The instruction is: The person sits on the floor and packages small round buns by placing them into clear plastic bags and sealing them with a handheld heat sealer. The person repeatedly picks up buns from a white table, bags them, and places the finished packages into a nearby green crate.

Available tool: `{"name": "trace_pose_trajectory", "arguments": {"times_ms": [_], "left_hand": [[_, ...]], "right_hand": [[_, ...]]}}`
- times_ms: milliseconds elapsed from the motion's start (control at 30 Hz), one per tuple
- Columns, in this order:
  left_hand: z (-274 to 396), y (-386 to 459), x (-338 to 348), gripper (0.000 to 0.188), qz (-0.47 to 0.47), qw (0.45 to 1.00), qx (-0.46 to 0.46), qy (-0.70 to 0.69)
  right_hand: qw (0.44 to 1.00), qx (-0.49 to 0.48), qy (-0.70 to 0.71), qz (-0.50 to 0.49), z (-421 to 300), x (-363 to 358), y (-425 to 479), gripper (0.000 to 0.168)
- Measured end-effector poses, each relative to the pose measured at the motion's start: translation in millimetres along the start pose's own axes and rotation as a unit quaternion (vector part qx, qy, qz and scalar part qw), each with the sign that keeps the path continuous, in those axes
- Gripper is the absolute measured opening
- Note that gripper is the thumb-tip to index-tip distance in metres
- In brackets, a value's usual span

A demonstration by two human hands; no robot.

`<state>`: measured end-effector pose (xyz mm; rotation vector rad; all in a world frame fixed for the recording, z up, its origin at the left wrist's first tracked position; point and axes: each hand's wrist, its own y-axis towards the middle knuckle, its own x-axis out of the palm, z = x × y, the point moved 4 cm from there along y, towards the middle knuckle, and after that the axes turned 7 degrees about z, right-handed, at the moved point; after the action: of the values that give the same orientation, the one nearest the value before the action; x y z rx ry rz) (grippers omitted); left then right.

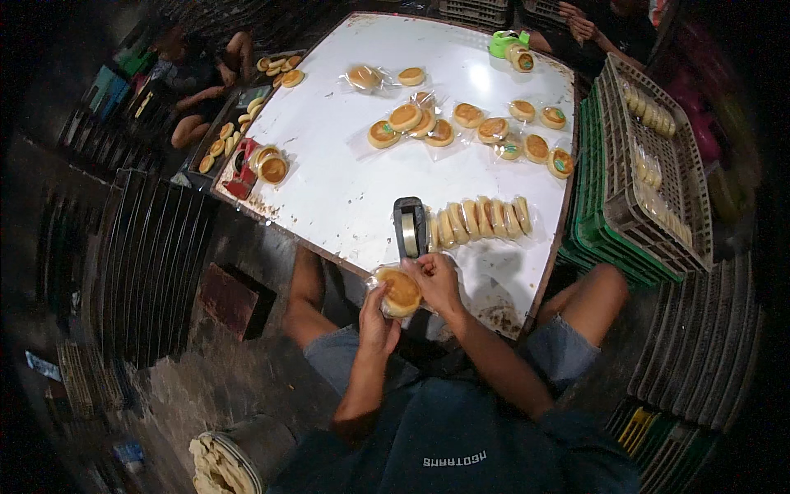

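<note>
My left hand (pixel 378 321) holds a round browned bun (pixel 401 291) in a clear plastic bag by its left side, over the table's near edge. My right hand (pixel 437 281) pinches the bag at the bun's upper right, just below a black tape dispenser (pixel 410 228) with a roll of clear tape. Right of the dispenser, several bagged buns (pixel 484 220) stand on edge in a row on the white table (pixel 327 191). Farther back lie several more bagged buns (pixel 405 117), some with green labels. Whether the bag in my hands is taped I cannot tell.
Stacked plastic crates (pixel 654 167) stand against the table's right side, the top one holding bagged buns. At the left edge are a red tape dispenser (pixel 241 170) and trays of loose buns (pixel 225 139). A green dispenser (pixel 507 43) sits at the back. Other people sit left and beyond.
</note>
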<state>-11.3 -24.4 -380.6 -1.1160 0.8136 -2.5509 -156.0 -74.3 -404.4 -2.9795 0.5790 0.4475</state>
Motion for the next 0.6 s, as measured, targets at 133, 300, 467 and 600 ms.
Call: {"name": "trace_pose_trajectory", "arguments": {"times_ms": [133,300,467,600], "left_hand": [[13,-1,2,0.035,0.017,0.999,0.024,0.027],[29,-8,2,0.039,0.031,0.997,0.054,0.04],[29,-3,14,0.055,-0.038,0.991,0.051,0.12],[13,-7,16,0.066,-0.071,0.967,0.049,0.24]], "right_hand": [[0.995,-0.048,-0.087,-0.003,25,12,13,0.028],[0.988,-0.108,0.004,-0.114,-8,-11,-9,0.028],[0.953,-0.177,-0.197,-0.145,49,-30,8,0.024],[0.945,-0.081,-0.025,-0.316,-51,-61,1,0.025]]}}
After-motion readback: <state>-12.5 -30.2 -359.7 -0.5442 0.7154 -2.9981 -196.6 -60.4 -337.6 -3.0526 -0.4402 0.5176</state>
